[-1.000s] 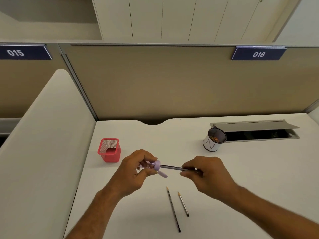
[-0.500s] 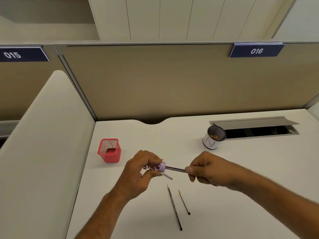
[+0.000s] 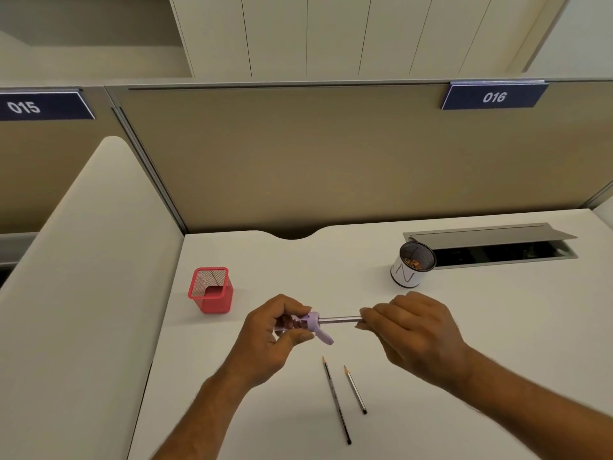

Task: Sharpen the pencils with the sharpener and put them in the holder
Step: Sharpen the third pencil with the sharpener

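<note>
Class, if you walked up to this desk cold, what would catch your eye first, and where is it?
Two hands meet mid-desk: the left hand grips a lilac sharpener, and the right hand holds a pencil pushed into it. A red mesh holder stands to the left, and two loose pencils lie nearer the person.

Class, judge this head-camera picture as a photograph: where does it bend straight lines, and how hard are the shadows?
Head view: wide-angle lens bows the partition top and splays the desk edges; light is soft and even, with faint shadows beside the red holder and under both hands.
</note>
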